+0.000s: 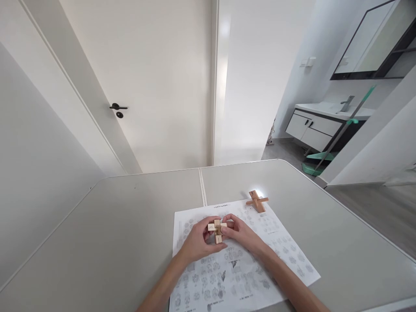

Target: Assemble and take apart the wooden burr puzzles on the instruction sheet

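Note:
A light wooden interlocking puzzle [217,223] with marks on its block ends is held above a printed sheet [234,281]. My left hand [199,241] curls around its left side, thumb below and fingers behind. My right hand [239,232] pinches the block end on the right between thumb and fingers. Part of the puzzle is hidden by the fingers. Beyond my right hand, a darker wooden cross-shaped piece [258,201] lies at the sheet's top right edge, apart from both hands.
The grey table [130,242] has a seam [203,188] running away from me and a rounded far right corner. Behind it is a white door [156,78] with a black handle [118,106]. A sink cabinet [313,125] and a green dustpan [312,169] stand to the right.

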The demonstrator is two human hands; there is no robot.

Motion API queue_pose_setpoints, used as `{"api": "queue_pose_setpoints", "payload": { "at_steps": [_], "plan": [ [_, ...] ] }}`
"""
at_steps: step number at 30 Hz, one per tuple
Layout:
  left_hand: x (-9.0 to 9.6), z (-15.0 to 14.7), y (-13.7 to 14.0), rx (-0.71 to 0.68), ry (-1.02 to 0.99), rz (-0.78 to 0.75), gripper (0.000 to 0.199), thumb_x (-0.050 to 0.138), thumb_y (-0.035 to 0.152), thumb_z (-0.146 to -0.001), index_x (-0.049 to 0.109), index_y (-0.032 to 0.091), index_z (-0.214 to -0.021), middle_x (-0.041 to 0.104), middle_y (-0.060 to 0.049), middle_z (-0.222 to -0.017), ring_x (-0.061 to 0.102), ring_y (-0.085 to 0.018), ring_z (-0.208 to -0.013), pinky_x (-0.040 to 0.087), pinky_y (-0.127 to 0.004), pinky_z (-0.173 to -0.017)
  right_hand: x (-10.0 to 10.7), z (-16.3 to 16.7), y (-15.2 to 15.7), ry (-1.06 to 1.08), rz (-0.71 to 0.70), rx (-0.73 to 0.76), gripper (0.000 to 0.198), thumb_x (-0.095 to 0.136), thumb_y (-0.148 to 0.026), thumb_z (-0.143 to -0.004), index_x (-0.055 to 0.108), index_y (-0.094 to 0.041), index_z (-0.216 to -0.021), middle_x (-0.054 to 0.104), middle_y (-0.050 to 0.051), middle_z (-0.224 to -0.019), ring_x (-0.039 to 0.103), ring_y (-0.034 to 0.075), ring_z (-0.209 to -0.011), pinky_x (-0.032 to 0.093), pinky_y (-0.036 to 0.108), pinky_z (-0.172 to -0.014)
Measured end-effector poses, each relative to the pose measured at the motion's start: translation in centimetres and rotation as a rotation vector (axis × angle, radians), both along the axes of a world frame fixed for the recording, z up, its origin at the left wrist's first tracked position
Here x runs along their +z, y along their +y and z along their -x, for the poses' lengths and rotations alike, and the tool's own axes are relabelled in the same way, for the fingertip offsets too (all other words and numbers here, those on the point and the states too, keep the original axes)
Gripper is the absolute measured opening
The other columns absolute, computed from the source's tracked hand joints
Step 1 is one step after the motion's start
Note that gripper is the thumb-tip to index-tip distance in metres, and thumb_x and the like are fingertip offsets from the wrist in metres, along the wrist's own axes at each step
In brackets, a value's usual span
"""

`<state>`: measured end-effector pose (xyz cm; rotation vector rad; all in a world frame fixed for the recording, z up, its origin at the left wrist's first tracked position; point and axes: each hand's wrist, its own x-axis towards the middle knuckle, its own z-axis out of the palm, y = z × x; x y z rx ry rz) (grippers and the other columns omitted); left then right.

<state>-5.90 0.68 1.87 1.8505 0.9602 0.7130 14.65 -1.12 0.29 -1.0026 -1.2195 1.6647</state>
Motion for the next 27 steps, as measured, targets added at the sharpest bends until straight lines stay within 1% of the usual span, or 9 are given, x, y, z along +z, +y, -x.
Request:
{"api": "queue_pose_setpoints", "payload": {
  "at_steps": [2, 5, 7, 10, 13, 16, 20, 23, 27],
  "plan": [
    [0.05, 0.0, 0.02, -0.014, 0.026, -0.069, 0.06, 0.087, 0.036, -0.07, 0.064, 0.028, -0.125, 0.065, -0.003, -0.103, 0.059, -0.018, -0.079, 0.05, -0.029, -0.071, 0.12, 0.09, -0.11, -0.043, -0.013, 0.008, 0.05, 0.079, -0.06, -0.079, 0.054, -0.025, -0.104, 0.076, 0.006, -0.103, 0.072, 0.03, -0.1, 0.053, 0.044, -0.09],
    [0.03, 0.0, 0.01, -0.01, 0.042, -0.115, 0.064, 0.089, 0.037, -0.066, 0.065, 0.03, -0.125, 0.063, -0.004, -0.112, 0.06, -0.017, -0.078, 0.05, -0.029, -0.068, 0.41, 0.26, -0.34, -0.085, -0.037, 0.004, 0.052, 0.08, -0.061, -0.077, 0.055, -0.026, -0.105, 0.075, 0.006, -0.104, 0.07, 0.03, -0.1, 0.054, 0.044, -0.087],
    [0.01, -0.05, -0.01, -0.006, 0.026, -0.079, 0.062, 0.088, 0.039, -0.068, 0.065, 0.029, -0.125, 0.065, -0.005, -0.111, 0.06, -0.016, -0.074, 0.05, -0.028, -0.064, 0.55, 0.4, -0.47, -0.068, -0.075, 0.011, 0.049, 0.074, -0.064, -0.082, 0.056, -0.026, -0.107, 0.074, 0.005, -0.102, 0.07, 0.029, -0.099, 0.053, 0.044, -0.089],
    [0.03, -0.1, 0.0, 0.01, -0.027, -0.009, 0.055, 0.083, 0.037, -0.074, 0.064, 0.025, -0.124, 0.069, -0.003, -0.101, 0.061, -0.017, -0.073, 0.051, -0.028, -0.065, 0.61, 0.57, -0.64, -0.098, -0.165, 0.001, 0.044, 0.054, -0.067, -0.095, 0.058, -0.026, -0.109, 0.073, 0.004, -0.093, 0.07, 0.027, -0.091, 0.053, 0.043, -0.086],
    [0.08, -0.02, 0.05, 0.013, -0.093, 0.045, 0.052, 0.082, 0.036, -0.076, 0.064, 0.023, -0.123, 0.07, -0.005, -0.104, 0.064, -0.02, -0.084, 0.053, -0.029, -0.073, 0.55, 0.62, -0.74, -0.319, -0.329, -0.047, 0.042, 0.045, -0.064, -0.1, 0.063, -0.027, -0.107, 0.069, 0.003, -0.083, 0.064, 0.025, -0.077, 0.05, 0.038, -0.075],
    [0.1, 0.06, 0.07, -0.012, -0.118, 0.105, 0.054, 0.082, 0.038, -0.076, 0.062, 0.023, -0.125, 0.069, -0.006, -0.104, 0.064, -0.019, -0.083, 0.054, -0.029, -0.072, 0.41, 0.64, -0.75, -0.472, -0.439, -0.095, 0.041, 0.045, -0.061, -0.1, 0.064, -0.027, -0.092, 0.063, 0.002, -0.076, 0.055, 0.023, -0.068, 0.043, 0.034, -0.067],
    [0.23, -0.02, 0.03, 0.003, -0.15, 0.057, 0.056, 0.084, 0.038, -0.074, 0.062, 0.026, -0.124, 0.063, -0.007, -0.115, 0.062, -0.019, -0.086, 0.056, -0.03, -0.073, 0.26, 0.8, -0.69, -0.435, -0.397, -0.097, 0.051, 0.041, -0.065, -0.1, 0.053, -0.025, -0.071, 0.055, 0.0, -0.064, 0.048, 0.02, -0.059, 0.039, 0.032, -0.062],
    [0.38, -0.05, 0.05, -0.01, -0.167, 0.027, 0.056, 0.085, 0.035, -0.073, 0.063, 0.028, -0.124, 0.059, -0.007, -0.119, 0.061, -0.019, -0.09, 0.056, -0.031, -0.077, 0.48, 0.93, -0.73, -0.342, -0.289, -0.033, 0.057, 0.04, -0.071, -0.098, 0.049, -0.024, -0.067, 0.052, -0.002, -0.057, 0.046, 0.018, -0.055, 0.038, 0.031, -0.06],
    [0.33, 0.08, 0.14, -0.013, -0.168, 0.015, 0.057, 0.084, 0.032, -0.075, 0.062, 0.029, -0.127, 0.06, -0.006, -0.118, 0.061, -0.018, -0.091, 0.056, -0.032, -0.081, 0.96, 1.04, -0.79, -0.212, -0.172, 0.003, 0.06, 0.044, -0.077, -0.093, 0.052, -0.024, -0.066, 0.053, -0.002, -0.055, 0.048, 0.017, -0.054, 0.041, 0.031, -0.06]
  ]
}}
